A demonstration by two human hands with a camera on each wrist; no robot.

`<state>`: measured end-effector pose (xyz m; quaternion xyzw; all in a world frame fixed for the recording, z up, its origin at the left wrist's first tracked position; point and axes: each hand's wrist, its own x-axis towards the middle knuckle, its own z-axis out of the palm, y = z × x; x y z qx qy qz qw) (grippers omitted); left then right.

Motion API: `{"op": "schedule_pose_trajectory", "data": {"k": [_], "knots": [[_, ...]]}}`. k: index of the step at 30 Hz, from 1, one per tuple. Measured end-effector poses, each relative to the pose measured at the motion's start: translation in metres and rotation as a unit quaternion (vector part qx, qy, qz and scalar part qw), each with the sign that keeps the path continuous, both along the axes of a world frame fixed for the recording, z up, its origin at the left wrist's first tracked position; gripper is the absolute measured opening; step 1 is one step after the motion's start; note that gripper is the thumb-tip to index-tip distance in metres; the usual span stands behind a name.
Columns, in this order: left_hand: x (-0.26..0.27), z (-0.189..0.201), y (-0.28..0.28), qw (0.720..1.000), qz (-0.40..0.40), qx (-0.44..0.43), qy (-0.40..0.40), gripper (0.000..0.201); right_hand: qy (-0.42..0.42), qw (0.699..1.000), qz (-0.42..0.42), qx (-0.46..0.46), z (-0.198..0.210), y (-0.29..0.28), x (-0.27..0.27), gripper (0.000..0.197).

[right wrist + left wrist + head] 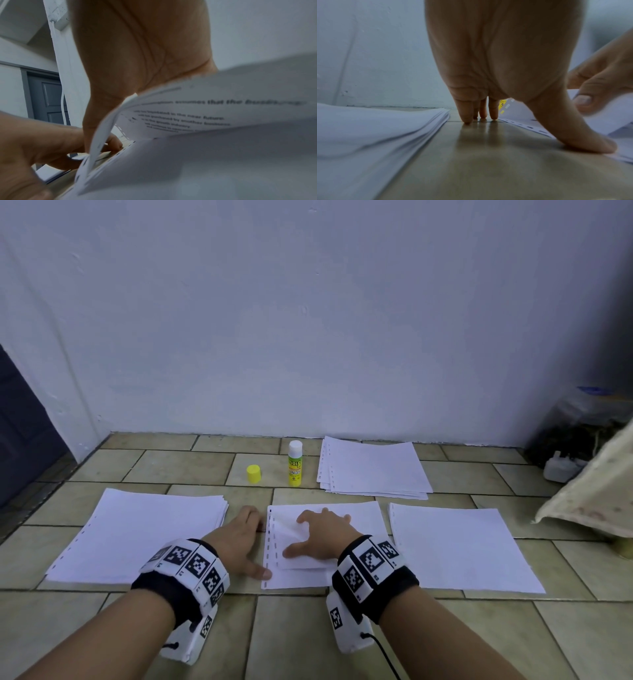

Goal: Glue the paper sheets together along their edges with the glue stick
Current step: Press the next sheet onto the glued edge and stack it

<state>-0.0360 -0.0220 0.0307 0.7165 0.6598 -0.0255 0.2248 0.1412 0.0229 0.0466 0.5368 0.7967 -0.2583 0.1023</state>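
right hand [322, 537] bends the top white punched paper sheet [291, 537] up off the white sheet beneath it [356, 513] on the beige tiled floor [342, 638]; thumb under the lifted sheet, fingers over it, a loose pinch. left hand [239, 537] rests on the floor just beside the punched edge, fingers straight and together with tips down, thumb [583, 139] flat on the lower sheet's margin. uncapped green-and-yellow glue stick [295, 463] stands upright near the wall, its yellow cap [253, 473] beside it, both well apart from the hands; white paper stacks lie left [137, 529], right [455, 546] and behind [373, 467]. risks, as i judge them: the bent sheet could crease if curled tighter; the thumb alone may not stop the lower sheet sliding, so the edges land out of line; the glue tip could dry while open; reaching for the stick could knock it over.
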Motion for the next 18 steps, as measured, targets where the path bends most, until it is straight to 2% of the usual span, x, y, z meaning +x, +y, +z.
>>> {"op": "schedule_pose_trajectory", "data": {"k": [18], "knots": [[0.0012, -0.0023, 0.0016, 1.0, 0.004, -0.002, 0.002, 0.101, -0.007, 1.0, 0.015, -0.008, 0.0035, -0.003, 0.0008, 0.086]]}}
